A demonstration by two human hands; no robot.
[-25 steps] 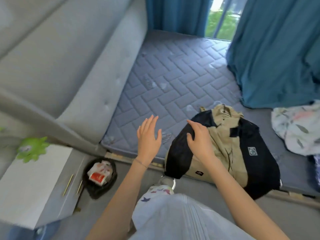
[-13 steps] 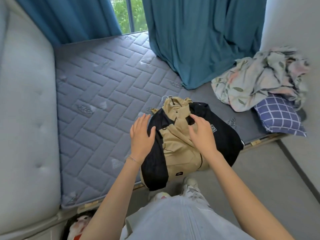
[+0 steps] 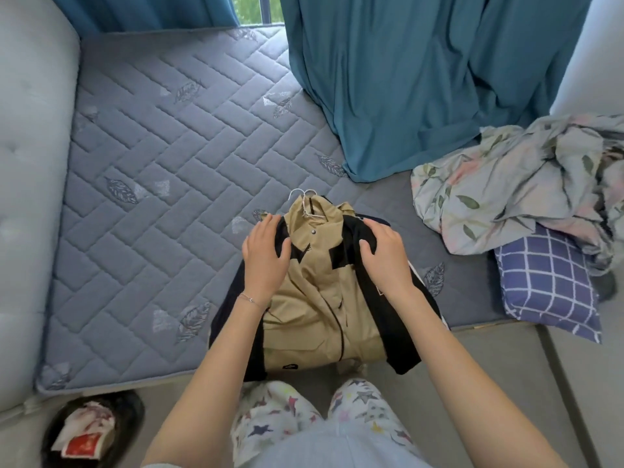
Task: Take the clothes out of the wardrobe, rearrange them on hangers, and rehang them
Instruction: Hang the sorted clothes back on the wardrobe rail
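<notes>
A tan and black jacket (image 3: 317,298) lies front up on the near edge of the grey quilted mattress (image 3: 162,184), its hem hanging over the edge. A white wire hanger (image 3: 305,201) sticks out of its collar. My left hand (image 3: 265,255) rests flat on the jacket's left shoulder, fingers straight. On the black right shoulder lies my right hand (image 3: 385,255), fingers slightly bent and the thumb against the fabric. No wardrobe is in view.
A crumpled floral sheet (image 3: 513,184) and a blue checked pillow (image 3: 547,282) lie at the mattress's right end. A teal curtain (image 3: 405,79) hangs onto the bed behind. A black bin (image 3: 91,430) with rubbish stands on the floor at lower left. A padded headboard (image 3: 30,163) runs along the left.
The view has swung right and down to centre on the jacket. Both hands have moved up onto the jacket's shoulders, the left one coming off the mattress onto the fabric.
</notes>
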